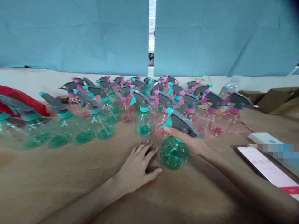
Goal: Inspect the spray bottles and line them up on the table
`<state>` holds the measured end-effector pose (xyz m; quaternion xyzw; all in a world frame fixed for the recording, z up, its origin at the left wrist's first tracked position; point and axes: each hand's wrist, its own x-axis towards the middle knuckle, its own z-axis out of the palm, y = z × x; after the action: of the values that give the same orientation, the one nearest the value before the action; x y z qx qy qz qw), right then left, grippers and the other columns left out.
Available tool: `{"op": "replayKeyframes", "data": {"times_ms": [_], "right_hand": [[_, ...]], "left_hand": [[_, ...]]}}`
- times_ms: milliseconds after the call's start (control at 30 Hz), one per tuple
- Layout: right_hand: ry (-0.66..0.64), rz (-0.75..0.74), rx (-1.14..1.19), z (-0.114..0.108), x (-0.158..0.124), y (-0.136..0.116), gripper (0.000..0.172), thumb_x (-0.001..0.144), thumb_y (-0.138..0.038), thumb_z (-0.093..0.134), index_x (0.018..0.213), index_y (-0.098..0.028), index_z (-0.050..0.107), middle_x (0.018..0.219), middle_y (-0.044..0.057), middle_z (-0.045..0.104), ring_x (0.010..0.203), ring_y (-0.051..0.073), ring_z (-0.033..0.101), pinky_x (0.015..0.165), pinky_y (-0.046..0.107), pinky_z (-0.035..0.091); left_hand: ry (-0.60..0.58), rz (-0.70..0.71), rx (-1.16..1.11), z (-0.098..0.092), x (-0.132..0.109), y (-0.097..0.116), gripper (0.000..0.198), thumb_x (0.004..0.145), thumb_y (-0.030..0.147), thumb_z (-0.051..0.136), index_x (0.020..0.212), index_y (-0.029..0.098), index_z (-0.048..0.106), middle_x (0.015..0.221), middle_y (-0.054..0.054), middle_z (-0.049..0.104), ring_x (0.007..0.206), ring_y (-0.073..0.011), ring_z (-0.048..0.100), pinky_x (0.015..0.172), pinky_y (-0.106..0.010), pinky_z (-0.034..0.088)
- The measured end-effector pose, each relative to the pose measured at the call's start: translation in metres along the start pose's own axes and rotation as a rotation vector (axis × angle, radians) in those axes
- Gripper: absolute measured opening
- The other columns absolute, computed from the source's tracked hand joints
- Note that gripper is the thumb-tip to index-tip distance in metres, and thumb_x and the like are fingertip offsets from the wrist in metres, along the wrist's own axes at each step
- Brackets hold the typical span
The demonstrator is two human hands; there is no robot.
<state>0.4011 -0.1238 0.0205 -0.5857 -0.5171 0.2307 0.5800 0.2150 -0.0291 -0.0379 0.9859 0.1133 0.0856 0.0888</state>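
My right hand (184, 138) is closed around the neck of a green spray bottle (174, 155) with a grey and teal trigger head, just right of the middle. The bottle is upright and tilts slightly; whether its base touches the table I cannot tell. To its left, my left hand (137, 166) lies flat on the table (77, 180) with fingers spread, holding nothing. Directly behind stand another green spray bottle (144, 124) and a pink spray bottle (161, 119), the latter partly hidden by my right hand.
Several green bottles (81, 133) line the left, and several pink ones (218, 124) stand at the back right. A phone (263, 165) showing a timer and a white box (266, 138) lie at the right. Behind are a cardboard box (280, 99), a red cloth (23, 99) and a blue curtain (74, 37).
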Motion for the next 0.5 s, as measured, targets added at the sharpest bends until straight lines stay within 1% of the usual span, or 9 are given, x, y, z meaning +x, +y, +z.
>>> {"op": "replayKeyframes", "data": {"times_ms": [167, 300, 400, 467, 500], "right_hand": [[-0.038, 0.008, 0.061, -0.0027, -0.0022, 0.0019, 0.021, 0.078, -0.046, 0.061, 0.08, -0.025, 0.058, 0.064, -0.002, 0.059, 0.057, 0.014, 0.056, 0.058, 0.03, 0.049], [-0.044, 0.011, 0.079, -0.0046, -0.003, 0.005, 0.021, 0.079, -0.044, 0.061, 0.075, -0.025, 0.055, 0.065, -0.003, 0.058, 0.057, 0.013, 0.055, 0.059, 0.029, 0.049], [-0.058, -0.001, 0.06, -0.0054, -0.0024, 0.0038, 0.017, 0.08, -0.042, 0.061, 0.078, -0.025, 0.058, 0.067, -0.003, 0.059, 0.058, 0.013, 0.057, 0.059, 0.028, 0.048], [-0.053, -0.026, 0.069, -0.0049, -0.0018, 0.0024, 0.016, 0.08, -0.04, 0.061, 0.088, -0.026, 0.061, 0.076, -0.002, 0.062, 0.067, 0.014, 0.06, 0.066, 0.03, 0.049], [-0.047, -0.044, 0.074, -0.0044, -0.0015, 0.0021, 0.019, 0.08, -0.04, 0.062, 0.093, -0.027, 0.061, 0.083, -0.001, 0.064, 0.073, 0.016, 0.061, 0.071, 0.031, 0.049]], "left_hand": [[0.009, 0.001, -0.011, 0.0011, -0.0007, -0.0016, 0.058, 0.087, 0.052, 0.052, 0.133, 0.018, 0.044, 0.142, -0.013, 0.039, 0.133, -0.0298, 0.03, 0.105, -0.048, 0.027], [0.01, -0.002, -0.003, 0.0005, -0.0002, -0.0014, 0.057, 0.087, 0.052, 0.052, 0.132, 0.018, 0.045, 0.141, -0.013, 0.04, 0.132, -0.0298, 0.031, 0.105, -0.047, 0.029], [-0.006, -0.01, 0.004, -0.0008, 0.0006, -0.0004, 0.058, 0.087, 0.052, 0.052, 0.132, 0.017, 0.045, 0.141, -0.013, 0.04, 0.132, -0.0298, 0.031, 0.105, -0.047, 0.029], [-0.014, -0.014, 0.004, -0.0014, 0.0009, 0.0, 0.058, 0.087, 0.052, 0.052, 0.133, 0.017, 0.044, 0.142, -0.013, 0.039, 0.132, -0.0296, 0.03, 0.105, -0.047, 0.029], [-0.017, -0.013, 0.004, -0.0016, 0.0009, 0.0001, 0.058, 0.087, 0.052, 0.052, 0.133, 0.017, 0.044, 0.142, -0.014, 0.039, 0.133, -0.0295, 0.03, 0.105, -0.047, 0.029]]}}
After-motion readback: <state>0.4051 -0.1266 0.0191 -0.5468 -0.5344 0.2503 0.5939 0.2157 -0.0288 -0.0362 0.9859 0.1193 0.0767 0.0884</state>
